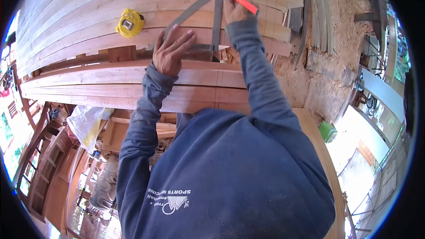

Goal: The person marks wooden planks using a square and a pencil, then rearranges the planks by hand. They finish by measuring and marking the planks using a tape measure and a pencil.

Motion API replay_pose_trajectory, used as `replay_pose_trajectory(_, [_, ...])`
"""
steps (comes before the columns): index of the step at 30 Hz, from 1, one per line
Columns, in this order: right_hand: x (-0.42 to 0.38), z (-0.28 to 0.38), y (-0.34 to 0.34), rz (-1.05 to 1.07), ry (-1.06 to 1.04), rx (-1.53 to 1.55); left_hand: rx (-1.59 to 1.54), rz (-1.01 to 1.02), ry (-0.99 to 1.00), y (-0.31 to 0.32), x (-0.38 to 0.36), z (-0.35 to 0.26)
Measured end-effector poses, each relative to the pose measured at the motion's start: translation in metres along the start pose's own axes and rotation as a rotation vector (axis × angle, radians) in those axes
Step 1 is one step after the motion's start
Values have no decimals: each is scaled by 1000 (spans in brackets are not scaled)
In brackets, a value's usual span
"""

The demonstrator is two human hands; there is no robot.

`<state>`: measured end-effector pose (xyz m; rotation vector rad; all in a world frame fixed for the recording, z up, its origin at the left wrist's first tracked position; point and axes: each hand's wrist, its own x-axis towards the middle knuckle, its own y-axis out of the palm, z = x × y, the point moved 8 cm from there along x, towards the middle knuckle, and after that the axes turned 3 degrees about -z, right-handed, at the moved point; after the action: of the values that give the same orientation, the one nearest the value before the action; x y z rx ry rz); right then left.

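Note:
A grey metal triangle square (217, 15) lies across a row of wooden boards (195, 20). My left hand (169, 55) rests on its left part, fingers stretched out and slightly spread over the square and the board. At the square's top corner, my right hand (234, 9) is closed around a red pencil (245, 3). The pencil's tip is hidden by the fingers. A yellow tape measure (129, 23) sits on the boards to the left of my left hand. Faint lines cross the boards to the right of the square.
Nearer my body run more long boards (190, 92), with a gap between them and the far row. Sawdust-covered ground (330, 75) lies to the right. A white plastic bag (88, 124) and wooden frames (46, 163) are at lower left; a green object (327, 132) is at right.

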<state>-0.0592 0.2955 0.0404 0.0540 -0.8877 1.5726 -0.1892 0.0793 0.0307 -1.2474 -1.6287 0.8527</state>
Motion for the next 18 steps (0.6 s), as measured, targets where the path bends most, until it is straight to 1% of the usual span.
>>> replay_pose_trajectory(1, [2,-1,1,6,-25,-52,0,17,2,1,-2,-2])
replay_pose_trajectory(4, [11,-4,3,-54,-42,82,-1,-15,10,2,-3,-1])
replay_pose_trajectory(7, [-14,10,-14,89,79,-1,27,3,7,1,-2,-1])
replay_pose_trajectory(8, [-25,19,-23,87,50,-18,17,1,5,0,-3,-1])
replay_pose_trajectory(11, [-56,25,-36,119,107,67,-5,-4,-2,1,-4,0])
replay_pose_trajectory(12, [-64,15,-31,92,168,144,-5,-5,-5,2,-4,0])
replay_pose_trajectory(13, [-66,8,-28,85,160,82,-4,-7,-5,2,-4,0])
replay_pose_trajectory(15, [-56,17,-31,71,150,-41,1,-14,0,1,-3,-1])
replay_pose_trajectory(18, [-22,15,-16,71,34,-62,21,-21,6,-1,-3,-3])
